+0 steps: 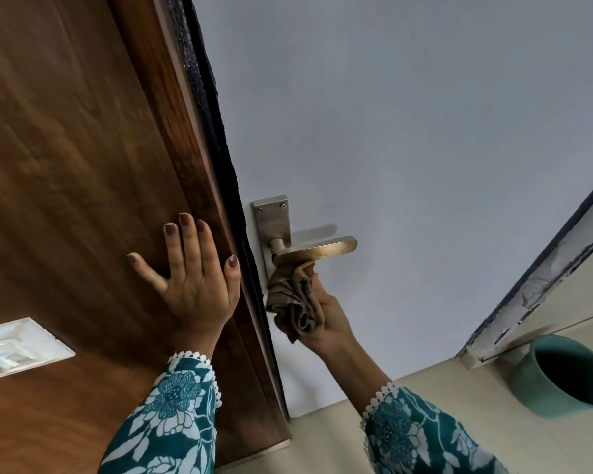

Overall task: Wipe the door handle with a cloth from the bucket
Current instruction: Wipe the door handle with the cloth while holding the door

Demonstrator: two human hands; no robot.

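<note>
A brass lever door handle (317, 247) juts out from a steel backplate (274, 220) on the pale grey door face. My right hand (329, 316) grips a bunched tan cloth (297, 299) and presses its top against the underside of the lever near the spindle. My left hand (192, 271) lies flat with fingers spread on the brown wooden panel (83, 165) beside the door's edge, holding nothing. A teal bucket (562, 374) stands on the floor at the lower right, with its inside dark.
The black edge strip (220, 138) runs between the wood panel and the grey door face. A white switch plate (14, 350) sits on the wood at the left. A chipped white frame (545, 292) and beige floor (459, 422) lie to the right.
</note>
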